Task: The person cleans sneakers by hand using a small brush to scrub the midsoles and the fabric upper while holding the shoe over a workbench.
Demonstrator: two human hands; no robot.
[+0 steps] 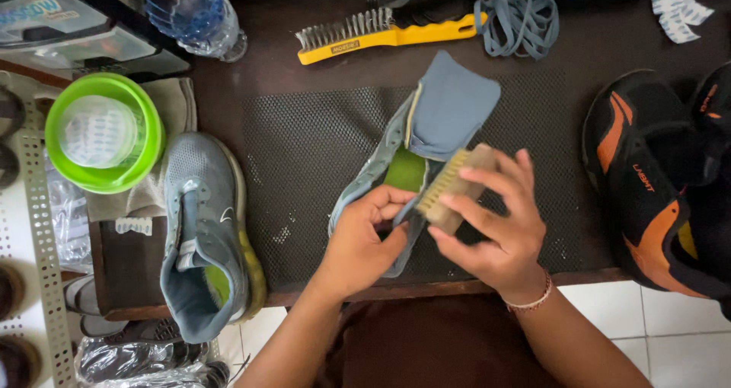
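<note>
My left hand (364, 239) grips the lower edge of a grey-blue sneaker (438, 121) lying over a dark mesh mat (304, 144), its tongue pulled up and a green insole showing. My right hand (499, 224) holds a wooden bristle brush (451, 186) against the sneaker's opening, bristles turned toward the shoe. The matching grey-blue sneaker (202, 228) lies on the table's left side, laces out, green lining visible.
A green bowl (103, 133) sits at the left on a cloth. A yellow-handled wire brush (381, 36), grey laces (521, 15) and a plastic bottle (198, 15) lie at the back. Black-and-orange shoes (655, 182) are at the right. White floor tiles are below.
</note>
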